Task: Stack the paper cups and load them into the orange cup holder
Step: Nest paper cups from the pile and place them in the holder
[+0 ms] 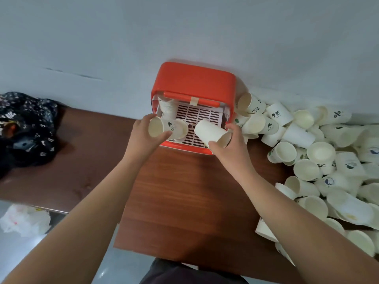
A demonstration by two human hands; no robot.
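The orange cup holder [192, 83] stands against the wall at the back of the wooden table, its white slotted tray [202, 116] exposed. A short stack of cups [168, 107] sits in its left back corner. My left hand [143, 134] grips a paper cup [159, 127] lying on its side with the mouth toward me, over the tray's left front; another cup [181, 128] lies just right of it. My right hand [231, 146] holds a plain paper cup [212, 133] tilted over the tray's right front.
A large heap of loose paper cups [320, 152] covers the table to the right of the holder. Dark patterned cloth [24, 128] lies at the left on a lower brown surface. A white plastic bag [24, 220] sits on the floor.
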